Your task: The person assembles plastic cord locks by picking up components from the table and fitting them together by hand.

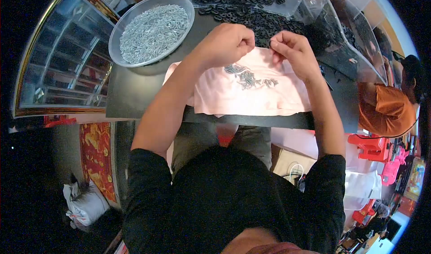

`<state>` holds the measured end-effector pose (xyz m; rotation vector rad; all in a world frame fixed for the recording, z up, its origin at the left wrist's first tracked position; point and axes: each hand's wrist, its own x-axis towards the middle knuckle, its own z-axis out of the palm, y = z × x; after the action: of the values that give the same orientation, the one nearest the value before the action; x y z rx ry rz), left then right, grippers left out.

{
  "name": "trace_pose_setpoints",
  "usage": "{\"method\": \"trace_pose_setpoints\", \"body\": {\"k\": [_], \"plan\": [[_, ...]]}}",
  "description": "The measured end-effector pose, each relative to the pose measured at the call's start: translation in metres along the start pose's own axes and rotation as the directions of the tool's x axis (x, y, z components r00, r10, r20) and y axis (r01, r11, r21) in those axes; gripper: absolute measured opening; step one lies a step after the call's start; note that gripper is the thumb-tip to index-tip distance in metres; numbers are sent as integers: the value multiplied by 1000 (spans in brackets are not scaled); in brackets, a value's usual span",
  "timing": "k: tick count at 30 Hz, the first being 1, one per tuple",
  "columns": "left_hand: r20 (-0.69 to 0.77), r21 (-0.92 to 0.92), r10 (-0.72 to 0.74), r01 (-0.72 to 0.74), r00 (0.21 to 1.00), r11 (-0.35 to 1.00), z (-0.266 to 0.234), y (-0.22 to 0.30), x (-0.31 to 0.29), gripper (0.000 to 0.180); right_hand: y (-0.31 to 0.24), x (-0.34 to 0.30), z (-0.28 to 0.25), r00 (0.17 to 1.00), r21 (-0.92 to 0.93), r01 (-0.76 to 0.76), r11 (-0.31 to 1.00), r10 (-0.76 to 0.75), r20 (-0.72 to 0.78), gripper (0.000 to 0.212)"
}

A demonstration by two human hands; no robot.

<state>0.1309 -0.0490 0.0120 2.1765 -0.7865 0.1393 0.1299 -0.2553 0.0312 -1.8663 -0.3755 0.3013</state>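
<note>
Above the far edge of a pink cloth [224,97], both hands are raised a short way apart. My left hand [230,43] is closed with its fingers curled in; whatever it holds is hidden. At the right, my right hand [294,54] pinches thumb against fingers, with a tiny dark spot at the tips too small to name. Small silvery metal pins [247,80] lie in a loose cluster on the cloth between my forearms. Just beyond the hands spreads a heap of small black parts with holes [265,23].
A round translucent bowl [117,59] full of similar pins stands at the far left of the dark table [134,92]. Clear plastic bins [294,2] with black parts stand at the back and right. A person in an orange shirt [395,108] sits at the right.
</note>
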Motion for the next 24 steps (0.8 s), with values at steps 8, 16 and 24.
{"method": "trace_pose_setpoints", "body": {"k": [8,16,24], "plan": [[201,12,63,-66,978,998,2,15,-2,5,16,-8,-10,994,302,64,951,-33,-105,6],[311,45,56,-73,949,996,19,26,-4,8,7,-14,-12,970,306,227,924,-186,-157,13],[315,216,35,-108,948,970,24,32,-7,5,13,-12,-11,974,318,227,921,-209,-89,12]]}}
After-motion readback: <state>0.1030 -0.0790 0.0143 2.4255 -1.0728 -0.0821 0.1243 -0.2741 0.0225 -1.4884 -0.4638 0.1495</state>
